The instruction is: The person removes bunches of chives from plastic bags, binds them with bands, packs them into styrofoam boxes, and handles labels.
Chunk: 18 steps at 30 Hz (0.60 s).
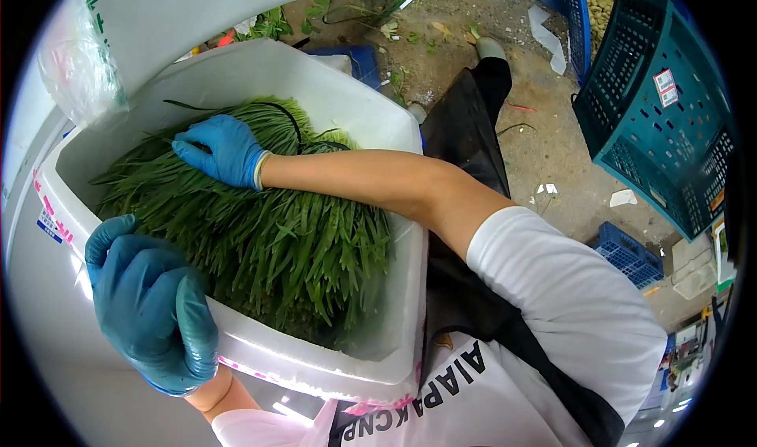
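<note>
So the long green leaves (276,234) are piled inside a white foam box (402,132), with a dark band (293,120) across them. Right hand (222,151), blue glove, sits right on top, fingers bent; can't tell if it's gripping any. Left hand (150,305) is loosely curled by the box's rim, grip unclear. Way off right, there's a teal crate (631,143) on the littered floor (544,159).

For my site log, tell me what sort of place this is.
Probably a produce packing or sorting area: a white foam box holds long green leaves, a teal plastic crate stands nearby, and leaf scraps litter the floor.
</note>
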{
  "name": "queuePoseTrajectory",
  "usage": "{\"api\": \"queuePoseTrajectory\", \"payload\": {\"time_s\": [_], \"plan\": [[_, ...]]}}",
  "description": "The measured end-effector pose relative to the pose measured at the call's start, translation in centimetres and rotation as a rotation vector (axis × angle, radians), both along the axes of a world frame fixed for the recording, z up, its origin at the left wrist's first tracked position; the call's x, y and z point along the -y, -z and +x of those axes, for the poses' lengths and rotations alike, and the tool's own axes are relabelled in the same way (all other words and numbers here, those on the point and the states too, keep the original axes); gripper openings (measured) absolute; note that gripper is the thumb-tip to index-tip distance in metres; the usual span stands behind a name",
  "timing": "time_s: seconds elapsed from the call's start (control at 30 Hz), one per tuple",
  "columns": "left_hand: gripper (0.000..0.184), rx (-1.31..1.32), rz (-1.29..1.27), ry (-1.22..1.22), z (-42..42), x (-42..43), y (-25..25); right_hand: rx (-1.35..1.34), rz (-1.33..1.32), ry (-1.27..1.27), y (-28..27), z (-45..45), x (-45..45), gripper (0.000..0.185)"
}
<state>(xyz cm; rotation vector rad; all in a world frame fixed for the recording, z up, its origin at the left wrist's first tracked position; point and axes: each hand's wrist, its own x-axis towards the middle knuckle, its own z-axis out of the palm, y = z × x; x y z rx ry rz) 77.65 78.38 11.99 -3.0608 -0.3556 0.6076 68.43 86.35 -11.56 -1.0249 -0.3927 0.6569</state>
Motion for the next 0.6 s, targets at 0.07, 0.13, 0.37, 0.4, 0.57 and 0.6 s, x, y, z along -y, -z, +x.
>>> {"api": "queuePoseTrajectory", "payload": {"time_s": [0.07,0.13,0.37,0.4,0.57,0.6], "plan": [[0.029,0.004,0.009,-0.007,-0.2,0.1,0.0,-0.008,-0.002,-0.004,0.0,-0.2,-0.1,0.029],[0.029,0.005,0.017,-0.005,-0.2,0.2,0.1,-0.02,0.004,-0.017,0.1,0.0,0.0,0.029],[0.029,0.008,0.014,0.014,-0.7,0.3,0.1,-0.019,0.016,0.058,-0.2,-0.3,0.1,0.028],[0.029,0.01,0.012,0.017,-0.5,0.4,0.1,-0.025,0.021,0.047,-0.2,-0.1,0.2,0.028],[0.029,0.02,0.012,0.025,-0.8,0.7,0.1,-0.023,0.03,0.025,-0.2,-0.1,0.4,0.028],[0.03,0.026,0.013,0.028,-1.0,0.7,0.1,-0.024,0.03,0.03,-0.2,-0.1,0.4,0.028]]}}
